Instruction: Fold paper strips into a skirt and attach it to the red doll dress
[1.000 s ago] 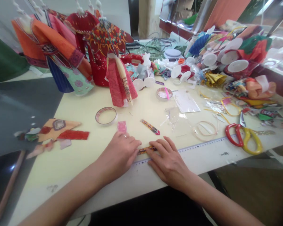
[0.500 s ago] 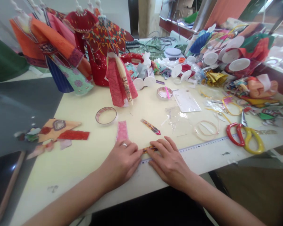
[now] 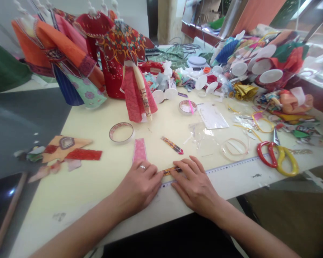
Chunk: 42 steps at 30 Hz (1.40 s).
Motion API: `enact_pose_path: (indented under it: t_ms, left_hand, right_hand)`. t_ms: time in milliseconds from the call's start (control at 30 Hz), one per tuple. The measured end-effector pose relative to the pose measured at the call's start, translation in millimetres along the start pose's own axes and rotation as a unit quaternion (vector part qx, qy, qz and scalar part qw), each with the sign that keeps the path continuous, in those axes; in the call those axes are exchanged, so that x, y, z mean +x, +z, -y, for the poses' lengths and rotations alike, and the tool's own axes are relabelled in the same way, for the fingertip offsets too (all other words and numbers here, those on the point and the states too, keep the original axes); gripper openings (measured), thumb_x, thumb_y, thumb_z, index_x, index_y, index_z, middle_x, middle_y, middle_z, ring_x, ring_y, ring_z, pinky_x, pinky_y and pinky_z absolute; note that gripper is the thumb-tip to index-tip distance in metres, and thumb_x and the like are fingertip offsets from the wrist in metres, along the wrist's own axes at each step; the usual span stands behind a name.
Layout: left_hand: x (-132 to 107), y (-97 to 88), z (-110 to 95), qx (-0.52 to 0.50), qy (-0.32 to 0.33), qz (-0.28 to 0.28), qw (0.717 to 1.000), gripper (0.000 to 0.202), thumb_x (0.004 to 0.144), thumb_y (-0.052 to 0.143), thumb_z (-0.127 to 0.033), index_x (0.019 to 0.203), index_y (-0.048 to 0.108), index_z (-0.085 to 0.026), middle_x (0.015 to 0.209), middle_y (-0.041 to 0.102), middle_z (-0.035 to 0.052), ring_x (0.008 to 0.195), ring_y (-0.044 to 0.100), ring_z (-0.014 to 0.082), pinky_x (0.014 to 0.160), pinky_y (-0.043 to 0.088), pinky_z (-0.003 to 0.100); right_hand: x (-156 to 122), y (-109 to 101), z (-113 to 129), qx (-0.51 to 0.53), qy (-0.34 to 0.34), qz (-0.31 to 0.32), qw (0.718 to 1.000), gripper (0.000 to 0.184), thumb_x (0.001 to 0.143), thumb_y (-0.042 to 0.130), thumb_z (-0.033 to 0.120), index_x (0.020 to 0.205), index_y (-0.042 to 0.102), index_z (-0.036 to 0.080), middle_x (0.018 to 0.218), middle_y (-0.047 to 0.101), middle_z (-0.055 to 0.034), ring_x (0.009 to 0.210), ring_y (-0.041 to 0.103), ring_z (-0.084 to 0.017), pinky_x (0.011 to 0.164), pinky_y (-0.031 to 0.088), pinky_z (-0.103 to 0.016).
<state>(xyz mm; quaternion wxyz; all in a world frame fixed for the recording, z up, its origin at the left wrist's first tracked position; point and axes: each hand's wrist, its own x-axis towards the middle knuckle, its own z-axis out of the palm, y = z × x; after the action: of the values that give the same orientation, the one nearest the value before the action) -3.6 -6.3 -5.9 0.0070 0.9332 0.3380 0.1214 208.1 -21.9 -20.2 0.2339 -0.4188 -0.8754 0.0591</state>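
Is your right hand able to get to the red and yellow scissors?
Probably yes, with a stretch. The right hand rests by the ruler, and the scissors lie farther along it, with nothing big between them.

The cream craft table (image 3: pixel 91 193) is crowded. Paper dolls in patterned robes (image 3: pixel 137 95) stand at upper left, and a heap of paper scraps and white plastic discs (image 3: pixel 261 66) fills the upper right. Nearer lie a tape roll (image 3: pixel 121 132), a pink paper strip (image 3: pixel 139 150), a clear plastic bag (image 3: pixel 201 134) and red-and-yellow scissors (image 3: pixel 277 161), with a long ruler (image 3: pixel 231 169) along the near edge.
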Motion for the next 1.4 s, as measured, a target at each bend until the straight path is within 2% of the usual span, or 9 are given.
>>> enact_pose_path:
  t_ms: [200,433,733,833,1000,1133,1300,1400]
  left_hand:
    - [0,2.9,0,-0.004,0.005,-0.027,1.0,0.022,0.088,0.044,-0.019,0.097,0.063,-0.012,0.077,0.055,0.0064,0.075,0.044,0.0209,0.076,0.039,0.039]
    - [-1,3.3,1,0.0,0.01,-0.032,0.999,0.021,0.087,0.046,-0.019,0.099,0.062,-0.011,0.078,0.055,0.0066,0.076,0.044,0.0215,0.076,0.039,0.039]
    - [-1,1.9,1,-0.013,0.007,-0.011,1.0,0.022,0.087,0.046,-0.021,0.101,0.062,-0.012,0.08,0.056,0.0069,0.076,0.046,0.0215,0.076,0.039,0.039]
    - [-1,0.4,2,-0.035,-0.006,-0.026,0.999,0.021,0.086,0.048,-0.021,0.1,0.062,-0.014,0.083,0.057,0.0074,0.078,0.047,0.0218,0.076,0.039,0.039]
    - [-5,-8.1,19,-0.044,-0.063,-0.117,0.99,0.023,0.084,0.052,-0.016,0.106,0.06,-0.011,0.093,0.06,0.0101,0.086,0.052,0.0217,0.082,0.04,0.04]
    - [-11,-16.3,41,-0.01,-0.106,-0.173,0.979,0.02,0.083,0.056,-0.015,0.101,0.061,-0.011,0.094,0.062,0.01,0.089,0.055,0.022,0.082,0.042,0.039]
    - [-18,-20.0,56,0.029,-0.131,-0.175,0.975,0.02,0.084,0.055,-0.017,0.103,0.061,-0.014,0.098,0.065,0.0085,0.09,0.058,0.0227,0.083,0.042,0.04]
    - [-19,-19.8,58,0.039,-0.139,-0.162,0.976,0.02,0.085,0.053,-0.019,0.103,0.06,-0.014,0.098,0.066,0.0081,0.089,0.059,0.0232,0.082,0.042,0.04]
  right_hand:
    - [0,-1,0,-0.005,0.003,-0.029,1.0,0.023,0.088,0.049,0.02,0.105,0.063,0.012,0.114,0.056,-0.0131,0.111,0.046,-0.027,0.104,0.03,-0.051]
    - [-1,1,0,-0.017,0.011,-0.034,0.999,0.023,0.088,0.05,0.02,0.104,0.064,0.012,0.113,0.057,-0.013,0.11,0.047,-0.027,0.103,0.031,-0.051]
    - [-1,1,1,-0.014,0.028,-0.045,0.998,0.022,0.087,0.05,0.02,0.102,0.064,0.013,0.114,0.057,-0.0127,0.11,0.047,-0.027,0.102,0.031,-0.051]
    - [-1,2,1,-0.017,0.022,-0.044,0.999,0.022,0.088,0.05,0.019,0.102,0.065,0.013,0.113,0.057,-0.013,0.109,0.048,-0.027,0.102,0.032,-0.051]
    - [-1,3,1,-0.015,0.014,-0.063,0.998,0.018,0.086,0.05,0.016,0.097,0.064,0.012,0.108,0.058,-0.0127,0.106,0.048,-0.026,0.102,0.032,-0.051]
    - [0,1,3,0.004,0.023,-0.065,0.998,0.014,0.087,0.049,0.013,0.087,0.064,0.013,0.088,0.059,-0.0075,0.09,0.05,-0.02,0.101,0.032,-0.048]
    - [3,0,6,-0.016,0.017,-0.045,0.999,0.018,0.086,0.048,0.009,0.075,0.062,0.014,0.072,0.053,-0.0044,0.076,0.046,-0.016,0.096,0.035,-0.044]
    - [6,4,6,-0.053,0.011,-0.032,0.998,0.023,0.087,0.047,0.011,0.068,0.059,0.014,0.067,0.051,-0.0049,0.069,0.044,-0.017,0.081,0.041,-0.037]
